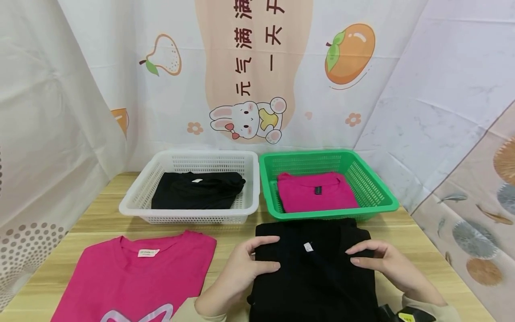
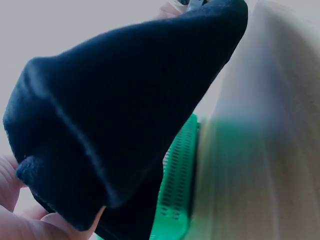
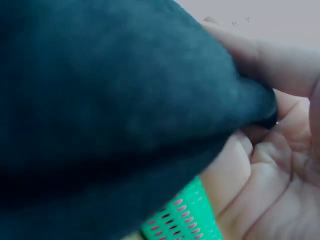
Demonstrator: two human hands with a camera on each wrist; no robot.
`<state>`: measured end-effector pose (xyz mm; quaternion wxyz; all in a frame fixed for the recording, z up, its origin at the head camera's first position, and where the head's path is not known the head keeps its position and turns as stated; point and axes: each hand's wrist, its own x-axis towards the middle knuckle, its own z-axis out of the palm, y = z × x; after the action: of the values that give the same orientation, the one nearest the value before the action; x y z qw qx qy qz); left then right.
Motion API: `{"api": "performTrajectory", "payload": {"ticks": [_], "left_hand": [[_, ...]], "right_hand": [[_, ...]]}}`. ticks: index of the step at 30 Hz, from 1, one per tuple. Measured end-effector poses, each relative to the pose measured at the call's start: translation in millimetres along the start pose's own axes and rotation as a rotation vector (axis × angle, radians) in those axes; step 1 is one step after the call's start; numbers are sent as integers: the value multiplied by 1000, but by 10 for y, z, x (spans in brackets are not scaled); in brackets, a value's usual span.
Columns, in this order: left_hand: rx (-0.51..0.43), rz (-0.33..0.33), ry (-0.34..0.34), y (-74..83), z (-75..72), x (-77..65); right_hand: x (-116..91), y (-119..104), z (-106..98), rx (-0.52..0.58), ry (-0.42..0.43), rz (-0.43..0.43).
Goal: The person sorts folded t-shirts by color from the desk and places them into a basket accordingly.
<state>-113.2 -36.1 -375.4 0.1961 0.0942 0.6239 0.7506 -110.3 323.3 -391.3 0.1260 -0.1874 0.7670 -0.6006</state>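
Note:
A folded black shirt (image 1: 310, 286) with a small white collar label (image 1: 308, 247) is held between both hands at the front of the table, before the green basket. My left hand (image 1: 243, 270) grips its left edge, thumb and index finger lying on top. At the opposite edge my right hand (image 1: 388, 264) pinches the cloth the same way. The left wrist view has the black cloth (image 2: 115, 110) raised, its lower corner between the fingers (image 2: 30, 227). In the right wrist view, a fold of the cloth (image 3: 115, 100) sits between thumb and curled fingers.
A pink shirt (image 1: 141, 277) lies flat on the wooden table (image 1: 108, 201) at left. Behind, a white basket (image 1: 130, 197) contains a folded black garment (image 1: 197, 194). Beside it, a green basket (image 1: 378, 192) contains a folded pink garment (image 1: 315, 197). A printed curtain (image 1: 169, 112) hangs behind.

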Motion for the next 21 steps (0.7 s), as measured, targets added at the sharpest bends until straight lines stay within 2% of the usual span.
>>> {"api": "performTrajectory", "payload": {"ticks": [3, 9, 16, 21], "left_hand": [[0, 16, 2, 79, -19, -33], [6, 39, 7, 266, -88, -81], [18, 34, -81, 439, -180, -150], [109, 76, -129, 600, -222, -233]], "right_hand": [[4, -44, 29, -5, 41, -22], [40, -156, 74, 64, 82, -85], [88, -272, 103, 120, 92, -105], [138, -331, 109, 203, 89, -192]]}}
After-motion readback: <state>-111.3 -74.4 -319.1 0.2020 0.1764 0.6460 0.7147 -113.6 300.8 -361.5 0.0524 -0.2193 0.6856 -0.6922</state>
